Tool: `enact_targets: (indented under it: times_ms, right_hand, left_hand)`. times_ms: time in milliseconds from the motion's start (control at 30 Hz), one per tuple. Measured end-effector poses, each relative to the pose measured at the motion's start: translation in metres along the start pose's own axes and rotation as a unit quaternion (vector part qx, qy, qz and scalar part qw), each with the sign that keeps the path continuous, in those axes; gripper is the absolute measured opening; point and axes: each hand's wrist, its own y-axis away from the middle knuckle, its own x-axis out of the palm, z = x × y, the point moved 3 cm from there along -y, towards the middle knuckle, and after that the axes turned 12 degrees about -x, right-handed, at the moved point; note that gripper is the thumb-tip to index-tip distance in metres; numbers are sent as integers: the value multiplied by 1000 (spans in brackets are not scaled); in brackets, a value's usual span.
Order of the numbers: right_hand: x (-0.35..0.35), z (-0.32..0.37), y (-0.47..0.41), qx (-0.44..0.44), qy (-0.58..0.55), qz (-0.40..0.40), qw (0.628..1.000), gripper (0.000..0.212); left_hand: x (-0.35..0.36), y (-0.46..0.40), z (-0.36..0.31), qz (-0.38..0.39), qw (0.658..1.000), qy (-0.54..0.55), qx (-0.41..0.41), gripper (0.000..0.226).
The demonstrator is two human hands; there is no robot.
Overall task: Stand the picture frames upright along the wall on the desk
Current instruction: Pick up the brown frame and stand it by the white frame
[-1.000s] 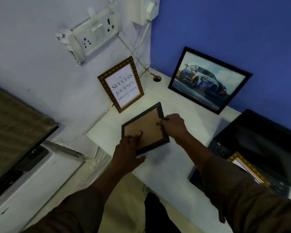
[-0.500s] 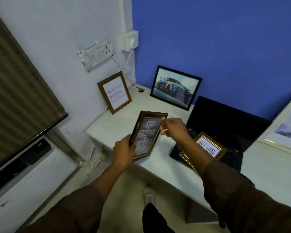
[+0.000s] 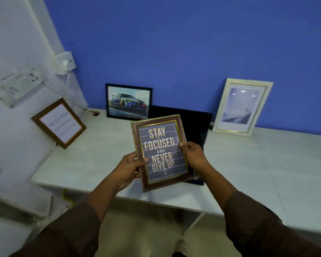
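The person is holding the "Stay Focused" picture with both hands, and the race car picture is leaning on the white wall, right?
Not quite. The head view shows the car picture leaning on the blue wall, not the white one. The rest is right: the left hand and right hand both hold the "Stay Focused" picture.

Setting: a home study or small office corner.
Work surface: a white desk (image 3: 85,160) set into the corner of two walls.
Walls: blue wall (image 3: 193,43) behind, white wall (image 3: 17,43) to the left.
Fittings: a socket-and-switch board (image 3: 17,86) on the white wall.
Equipment: a dark laptop (image 3: 193,127) lying on the desk.
Decor: a car picture (image 3: 128,102), a white-framed print (image 3: 242,107) and a gold-framed motto (image 3: 59,123) leaning against the walls.
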Motion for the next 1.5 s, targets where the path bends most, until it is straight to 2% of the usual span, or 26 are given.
enact_targets:
  times_ms: [133,267,400,533,600,633,667,767,900,1167,1433,1500]
  right_hand:
    - [-59,-22,7,3,-6,-91,996,35]
    - [-115,-54,9,25,-14,-140,990,38]
    - [-177,-84,2,40,-18,-183,982,44]
    - [-213,-104,-7,44,-28,-200,978,40]
    - [-210,-101,-5,42,-24,-196,979,39]
    - [-266,-133,-21,69,-25,-219,973,40]
    - [-277,-140,-25,77,-20,-221,972,40]
    - [-285,-145,-26,69,-27,-221,972,39]
    - [-301,-166,-37,73,-53,-226,970,36]
    - [-320,-204,-64,99,-114,-207,967,40]
    - [-328,-236,-76,135,-190,-177,956,73]
    - [-329,-246,-75,145,-208,-166,953,71]
  left_hand:
    - [62,-31,-14,54,996,-67,-12,29]
    - [126,-69,-20,80,990,-112,-32,29]
    - [198,-106,-21,120,986,-79,-87,28]
    - [242,-132,-28,155,981,-21,-115,30]
    - [243,-129,-34,176,977,20,-116,38]
    - [307,-166,-41,192,971,27,-143,44]
    - [321,-172,-43,192,966,41,-165,51]
    - [332,-179,-50,201,961,77,-176,72]
    - [352,-207,-46,177,953,104,-224,86]
    - [390,-251,-50,142,966,52,-210,71]
    - [417,-295,-42,101,972,43,-208,63]
    - [421,-301,-35,95,972,39,-213,59]
